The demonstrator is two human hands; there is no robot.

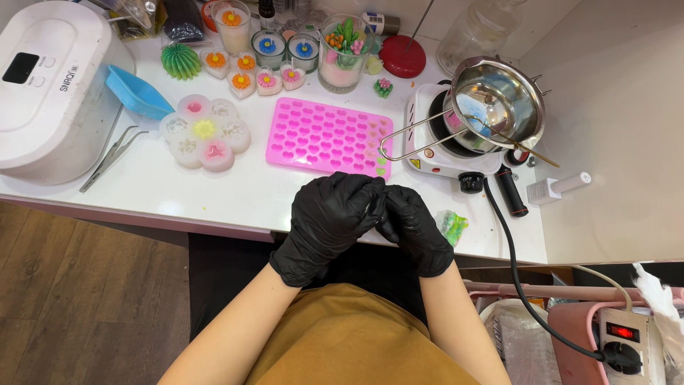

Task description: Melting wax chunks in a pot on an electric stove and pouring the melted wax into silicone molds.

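A small dark rectangular screen sits on the white rounded machine at far left. A red lit rocker switch glows on the white power strip at near right. A yellow triangular warning label marks the white hot plate.

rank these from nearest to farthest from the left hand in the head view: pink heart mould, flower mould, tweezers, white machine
1. Pink heart mould, just beyond the left hand, straight ahead on the table.
2. Flower mould, farther ahead to the left.
3. Tweezers, left of the flower mould.
4. White machine, at the far left corner.
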